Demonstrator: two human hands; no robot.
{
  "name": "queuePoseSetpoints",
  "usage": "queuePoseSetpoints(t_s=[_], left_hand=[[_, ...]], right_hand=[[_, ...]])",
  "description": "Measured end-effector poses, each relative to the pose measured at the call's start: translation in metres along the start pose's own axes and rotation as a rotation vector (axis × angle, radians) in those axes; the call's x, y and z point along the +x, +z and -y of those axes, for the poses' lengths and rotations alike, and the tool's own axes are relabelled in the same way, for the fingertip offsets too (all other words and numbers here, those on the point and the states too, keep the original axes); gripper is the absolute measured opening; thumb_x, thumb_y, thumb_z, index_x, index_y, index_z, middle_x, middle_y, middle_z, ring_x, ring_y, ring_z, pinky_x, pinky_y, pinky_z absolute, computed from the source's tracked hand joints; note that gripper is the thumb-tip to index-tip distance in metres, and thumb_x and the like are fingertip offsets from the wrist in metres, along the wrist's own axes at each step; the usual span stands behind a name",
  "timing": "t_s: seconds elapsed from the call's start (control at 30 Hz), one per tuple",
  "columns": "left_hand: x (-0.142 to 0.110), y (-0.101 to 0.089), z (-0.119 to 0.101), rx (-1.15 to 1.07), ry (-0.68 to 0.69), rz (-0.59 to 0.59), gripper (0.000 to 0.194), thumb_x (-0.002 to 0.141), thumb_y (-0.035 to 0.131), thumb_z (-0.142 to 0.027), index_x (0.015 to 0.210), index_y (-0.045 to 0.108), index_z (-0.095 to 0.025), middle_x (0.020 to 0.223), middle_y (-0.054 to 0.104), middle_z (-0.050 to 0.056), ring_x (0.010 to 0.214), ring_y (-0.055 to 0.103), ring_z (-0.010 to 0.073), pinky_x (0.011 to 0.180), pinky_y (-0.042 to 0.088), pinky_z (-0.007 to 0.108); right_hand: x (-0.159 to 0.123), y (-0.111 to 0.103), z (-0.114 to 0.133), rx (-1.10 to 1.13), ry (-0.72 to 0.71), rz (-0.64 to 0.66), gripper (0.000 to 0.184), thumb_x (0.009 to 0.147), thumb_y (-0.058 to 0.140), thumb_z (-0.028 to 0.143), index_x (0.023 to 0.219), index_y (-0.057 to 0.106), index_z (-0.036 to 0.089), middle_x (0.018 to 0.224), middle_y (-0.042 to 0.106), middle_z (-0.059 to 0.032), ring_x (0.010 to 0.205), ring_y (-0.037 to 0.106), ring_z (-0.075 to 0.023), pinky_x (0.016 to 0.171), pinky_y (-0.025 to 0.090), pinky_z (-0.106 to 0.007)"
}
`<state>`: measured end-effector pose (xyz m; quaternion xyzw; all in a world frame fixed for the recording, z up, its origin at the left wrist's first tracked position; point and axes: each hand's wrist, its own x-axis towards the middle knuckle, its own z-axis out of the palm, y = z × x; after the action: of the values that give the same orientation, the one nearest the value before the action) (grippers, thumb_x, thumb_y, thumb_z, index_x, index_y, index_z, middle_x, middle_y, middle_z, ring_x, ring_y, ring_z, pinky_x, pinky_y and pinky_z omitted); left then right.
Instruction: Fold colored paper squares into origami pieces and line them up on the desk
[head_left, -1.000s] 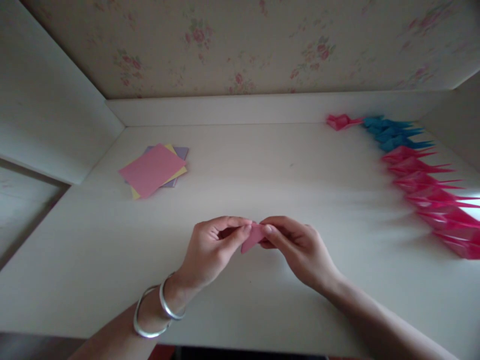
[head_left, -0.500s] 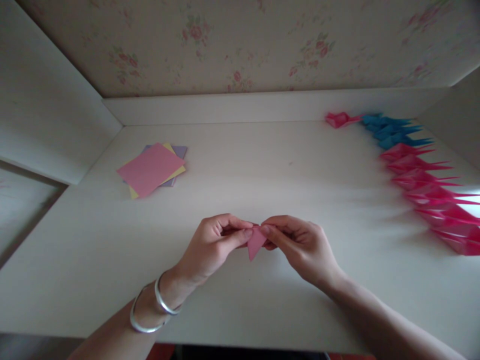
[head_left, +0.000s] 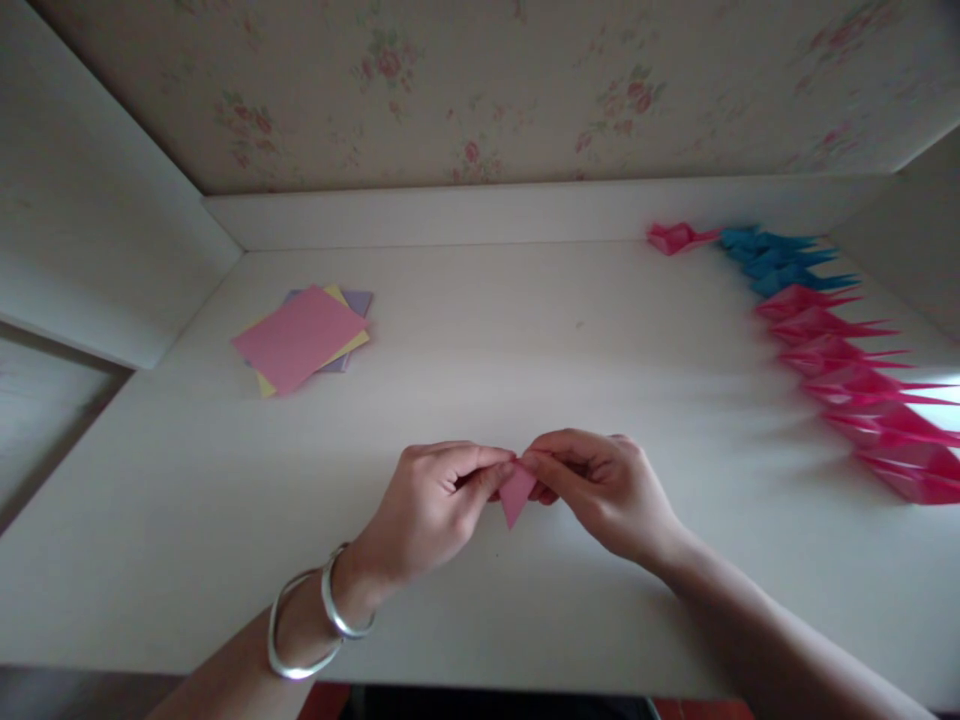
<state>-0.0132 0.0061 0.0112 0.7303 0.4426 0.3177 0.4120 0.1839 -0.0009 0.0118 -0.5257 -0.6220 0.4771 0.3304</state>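
Observation:
Between both hands, near the front middle of the white table, is a small piece of folded pink paper (head_left: 516,494). Its pointed end hangs downward, toward me. My left hand (head_left: 439,500), with two silver bangles (head_left: 341,600) at the wrist, pinches the paper's upper left edge between thumb and index finger. From the other side, my right hand (head_left: 600,490) pinches the upper right part, thumb on top. The fingers cover much of the paper, so its full shape is hidden.
A stack of pink, yellow and purple paper sheets (head_left: 304,338) lies at the left on the white table (head_left: 480,330). Along the right stand several folded pink paper figures (head_left: 847,385) and blue ones (head_left: 780,262). Another pink figure (head_left: 679,238) sits by the back ledge.
My left hand has turned slightly, its fingers now straighter and closer to my right hand. The pink paper's tip has shifted a little right and toward me.

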Motion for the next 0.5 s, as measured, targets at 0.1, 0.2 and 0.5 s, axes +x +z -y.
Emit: queuePoseSetpoints(t_s=[0.1, 0.2, 0.5], left_hand=[[0.0, -0.001, -0.007, 0.01, -0.001, 0.004, 0.018, 0.093, 0.059, -0.019, 0.093, 0.077, -0.018, 0.081, 0.077, 0.003, 0.07, 0.069, 0.0136, 0.065, 0.052, 0.022], [-0.001, -0.001, -0.012, -0.062, -0.086, 0.006, 0.019, 0.094, 0.058, -0.024, 0.093, 0.076, -0.017, 0.079, 0.075, 0.003, 0.068, 0.067, 0.0142, 0.062, 0.051, 0.023], [-0.002, 0.003, -0.004, -0.295, -0.214, -0.093, 0.019, 0.092, 0.062, -0.03, 0.092, 0.075, -0.016, 0.077, 0.075, 0.004, 0.069, 0.066, 0.0154, 0.063, 0.052, 0.023]], right_hand=[[0.0, 0.001, 0.001, 0.053, 0.009, 0.017, 0.024, 0.093, 0.058, 0.027, 0.076, 0.071, 0.017, 0.063, 0.069, -0.0003, 0.056, 0.064, -0.0107, 0.052, 0.049, -0.018], [-0.002, 0.004, 0.001, 0.119, 0.019, 0.013, 0.025, 0.094, 0.058, 0.03, 0.077, 0.069, 0.016, 0.062, 0.067, -0.0007, 0.057, 0.063, -0.0113, 0.053, 0.05, -0.019], [-0.001, 0.011, 0.001, 0.345, 0.196, 0.327, 0.055, 0.097, 0.042, 0.058, 0.07, 0.061, 0.014, 0.06, 0.064, -0.003, 0.053, 0.058, -0.0106, 0.053, 0.047, -0.022]])
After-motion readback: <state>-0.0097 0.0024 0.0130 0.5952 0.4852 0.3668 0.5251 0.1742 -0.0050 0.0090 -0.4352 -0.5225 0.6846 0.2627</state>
